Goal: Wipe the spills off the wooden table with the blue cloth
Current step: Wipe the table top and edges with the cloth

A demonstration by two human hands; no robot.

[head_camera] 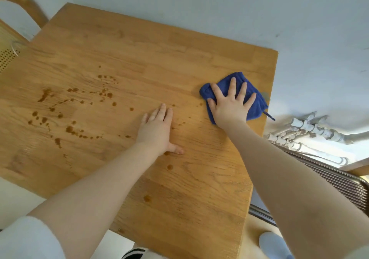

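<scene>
The right hand [229, 106] lies flat on the blue cloth [253, 100], fingers straight and spread, pressing it to the worktop [139, 44] near the right edge, towards the far right corner. The cloth is bunched into a rough pad, and a small loop trails from it towards that edge. The left hand [157, 128] rests palm down on bare wood near the middle of the worktop, fingers straight and together, thumb out to the side; it holds nothing.

Brown spills [69, 110] remain across the left half of the worktop: a dense scatter of drops and streaks. A few isolated drops [169, 166] sit nearer the person, close to the left thumb and towards the near edge. Small spots also lie between the two hands.

Assessment: wiping appears barely begun, since most of the soiling is untouched and lies well apart from the cloth. The stroke would best run from the right edge towards the left, under firm, even palm pressure, in overlapping passes. The cloth should be kept flat and refolded to a clean face when soiled, so as not to smear. The left hand sits in the likely path and would need to lift clear.
</scene>
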